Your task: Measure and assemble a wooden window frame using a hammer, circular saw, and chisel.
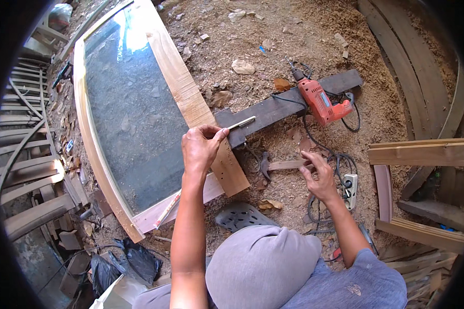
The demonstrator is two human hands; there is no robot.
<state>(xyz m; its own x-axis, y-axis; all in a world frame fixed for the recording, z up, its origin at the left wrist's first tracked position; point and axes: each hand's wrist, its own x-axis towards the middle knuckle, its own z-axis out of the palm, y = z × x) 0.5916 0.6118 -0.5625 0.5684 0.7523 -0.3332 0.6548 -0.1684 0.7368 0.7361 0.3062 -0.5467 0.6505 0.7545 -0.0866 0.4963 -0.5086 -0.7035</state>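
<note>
The left hand [201,149] has thumb and forefinger pinched on one end of a slim pale stick [246,122]; what exactly it is, I can't tell from here. Its free end points over a dark plank [268,112], just beside the wooden stile [182,85] of a glazed frame [80,98].

The right hand [320,177] has its thumb and fingers parted about the butt of a claw hammer [283,165] lying on the sawdust; whether skin meets wood, I can't make out. My reading is that the step in hand is taking up the hammer with the slim piece kept ready. That calls for the right fingers to close round the handle while the left pinch holds firm.

Farther out, a red power drill [319,101] lies across the plank, and a white socket strip [350,190] sits beyond the right wrist.
</note>
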